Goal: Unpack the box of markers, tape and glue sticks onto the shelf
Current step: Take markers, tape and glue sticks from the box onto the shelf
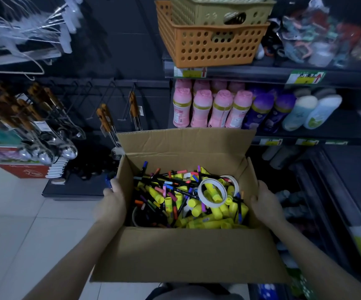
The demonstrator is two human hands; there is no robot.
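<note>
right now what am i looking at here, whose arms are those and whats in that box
There is no machine here. A person wears one camera on the head, looking forward and down, so the two bare arms are the wearer's own. The left hand holds the left side of an open cardboard box, and the right hand holds its right side. Inside is a jumble of markers, yellow glue sticks and a roll of white tape. Neither hand holds any of these. Ahead are dark shop shelves with pink bottles, and an orange basket sits on the shelf above them. Ladles hang to the left.
</note>
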